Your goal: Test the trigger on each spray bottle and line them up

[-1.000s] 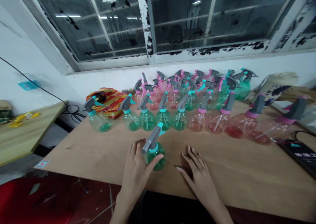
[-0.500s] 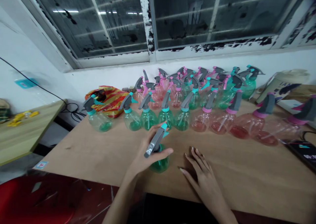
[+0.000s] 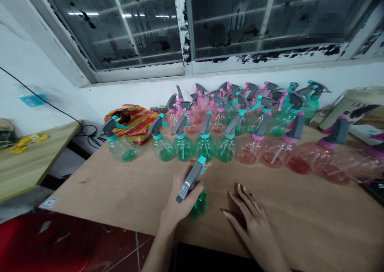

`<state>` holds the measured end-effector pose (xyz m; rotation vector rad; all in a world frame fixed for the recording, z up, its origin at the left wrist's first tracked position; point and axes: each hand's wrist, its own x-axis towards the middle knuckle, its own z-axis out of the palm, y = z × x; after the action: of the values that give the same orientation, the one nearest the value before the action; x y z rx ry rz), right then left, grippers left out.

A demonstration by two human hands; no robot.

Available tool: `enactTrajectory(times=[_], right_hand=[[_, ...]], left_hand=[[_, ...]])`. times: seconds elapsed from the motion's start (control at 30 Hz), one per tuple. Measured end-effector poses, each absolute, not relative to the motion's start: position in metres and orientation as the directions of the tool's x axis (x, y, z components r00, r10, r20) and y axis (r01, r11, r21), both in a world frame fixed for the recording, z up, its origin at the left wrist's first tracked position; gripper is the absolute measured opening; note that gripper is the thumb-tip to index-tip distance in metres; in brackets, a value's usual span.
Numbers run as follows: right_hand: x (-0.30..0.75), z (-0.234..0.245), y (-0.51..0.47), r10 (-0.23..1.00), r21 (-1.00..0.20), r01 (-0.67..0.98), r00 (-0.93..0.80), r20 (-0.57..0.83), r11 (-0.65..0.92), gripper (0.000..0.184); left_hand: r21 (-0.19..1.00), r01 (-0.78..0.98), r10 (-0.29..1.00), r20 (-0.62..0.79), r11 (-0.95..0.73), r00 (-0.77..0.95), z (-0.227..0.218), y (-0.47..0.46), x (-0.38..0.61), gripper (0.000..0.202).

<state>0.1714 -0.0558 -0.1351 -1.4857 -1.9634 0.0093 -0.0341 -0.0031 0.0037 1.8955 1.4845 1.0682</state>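
Observation:
My left hand [image 3: 181,194] is closed around the neck of a green spray bottle [image 3: 199,206] near the front edge of the table. Its grey trigger head with a turquoise nozzle rises above my thumb, and green liquid shows in the bottle. My right hand [image 3: 250,216] lies on the tabletop to the right of the bottle, fingers stretched out and holding nothing. Beyond my hands is a row of spray bottles, among them a green one [image 3: 183,147] with a turquoise collar and a pink one [image 3: 247,151] with a pink collar.
Several more pink and green spray bottles [image 3: 219,120] crowd against the wall. A red and yellow bag [image 3: 135,124] lies at the back left. One green spray bottle [image 3: 120,148] stands apart in front of it. A pale container [image 3: 351,106] is at the right; a red chair [image 3: 45,240] is lower left.
My left hand's fingers and thumb have closed around the bottle's neck; before, the thumb stuck out beside it. The view has shifted slightly. My right hand remains flat on the table.

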Motion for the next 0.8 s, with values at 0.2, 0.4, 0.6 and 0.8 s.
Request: enactTrajectory(times=[0.2,0.4,0.6,0.8], right_hand=[[0.171,-0.135,-0.056,0.86,-0.361,0.867,-0.138,0.491,0.345,0.052],[0.172,-0.133,-0.055,0.845,-0.319,0.877,-0.161,0.511,0.36,0.051],[0.172,-0.133,-0.053,0.823,-0.276,0.887,-0.175,0.541,0.37,0.053],[0.173,-0.134,-0.053,0.812,-0.225,0.903,-0.192,0.551,0.366,0.054]], left_hand=[[0.876,0.422,0.972,0.222,-0.235,0.08,0.0,-0.005,-0.029,0.026],[0.856,0.43,0.956,0.282,-0.287,0.076,0.004,-0.004,-0.028,0.013],[0.83,0.461,0.945,0.319,-0.315,0.072,0.007,-0.006,-0.028,0.034],[0.881,0.412,0.97,0.243,-0.233,0.029,-0.003,-0.007,-0.028,0.033]])
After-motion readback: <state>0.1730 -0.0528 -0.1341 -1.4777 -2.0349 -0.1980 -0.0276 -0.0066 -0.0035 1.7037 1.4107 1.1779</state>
